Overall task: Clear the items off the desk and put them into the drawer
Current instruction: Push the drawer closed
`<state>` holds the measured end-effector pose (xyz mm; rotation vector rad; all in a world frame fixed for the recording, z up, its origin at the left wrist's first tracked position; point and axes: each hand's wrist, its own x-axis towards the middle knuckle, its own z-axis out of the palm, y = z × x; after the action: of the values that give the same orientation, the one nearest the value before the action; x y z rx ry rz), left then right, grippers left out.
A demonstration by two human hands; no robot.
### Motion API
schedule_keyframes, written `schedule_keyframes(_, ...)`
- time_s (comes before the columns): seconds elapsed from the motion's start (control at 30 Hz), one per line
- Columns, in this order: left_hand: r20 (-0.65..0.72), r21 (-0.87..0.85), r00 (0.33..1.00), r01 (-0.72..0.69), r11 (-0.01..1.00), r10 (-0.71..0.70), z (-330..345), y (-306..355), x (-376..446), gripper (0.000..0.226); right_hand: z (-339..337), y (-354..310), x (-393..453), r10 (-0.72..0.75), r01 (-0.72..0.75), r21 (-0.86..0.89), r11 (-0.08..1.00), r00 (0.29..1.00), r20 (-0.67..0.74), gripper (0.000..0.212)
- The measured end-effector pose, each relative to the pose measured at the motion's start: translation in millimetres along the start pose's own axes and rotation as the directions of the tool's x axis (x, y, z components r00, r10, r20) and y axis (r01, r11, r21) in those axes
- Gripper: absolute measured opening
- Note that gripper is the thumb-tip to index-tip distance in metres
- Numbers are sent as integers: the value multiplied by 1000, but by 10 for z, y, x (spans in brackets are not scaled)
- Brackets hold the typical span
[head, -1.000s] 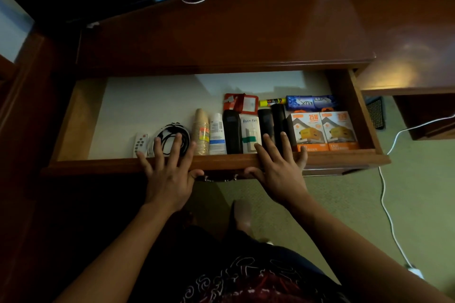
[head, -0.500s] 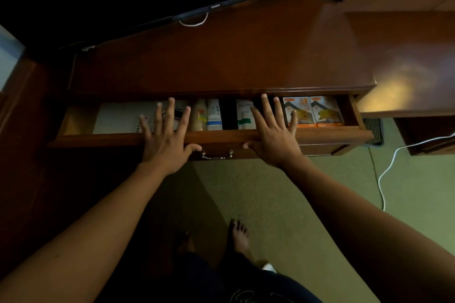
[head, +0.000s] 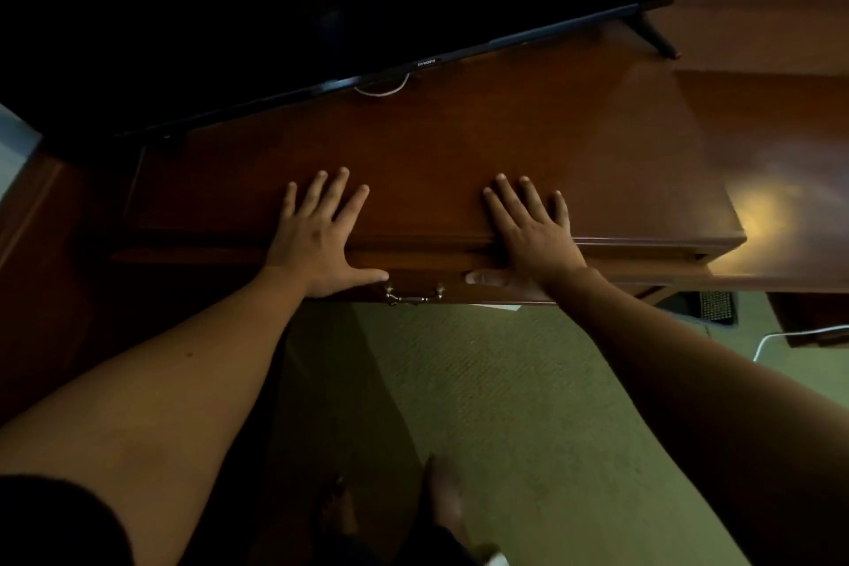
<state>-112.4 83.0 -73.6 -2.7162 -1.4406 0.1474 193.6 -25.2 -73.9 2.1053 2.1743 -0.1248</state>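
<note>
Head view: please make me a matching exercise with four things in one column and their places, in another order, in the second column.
Things:
1. left hand
2. right hand
3. drawer handle
4. television

Places:
A. at the back of the desk top
B. between the two thumbs
C. flat on the desk edge, left of the handle
D. flat on the desk edge, right of the handle

Pairs: 1-C, 2-D, 3-B, 4-A

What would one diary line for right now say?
stage: closing | brown wooden drawer: pushed in | left hand: flat on drawer front | right hand: flat on drawer front | brass handle: untouched
</note>
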Motion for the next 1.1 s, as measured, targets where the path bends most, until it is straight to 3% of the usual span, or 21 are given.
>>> schedule_keyframes(0.6,-147,-43,989,23,999,-29,177,42,106,101,147,-21,45,64,-60,26,998,978,-198,98)
schedule_keyframes(0.93,-189,-69,982,-6,998,-7,249,2,146,97,229,17,88,47,-49,-4,999,970,-238,96)
schedule_keyframes(1.1,-129,-41,991,19,999,-24,288,-21,140,98,251,-30,136,48,-54,-29,998,984,-172,97)
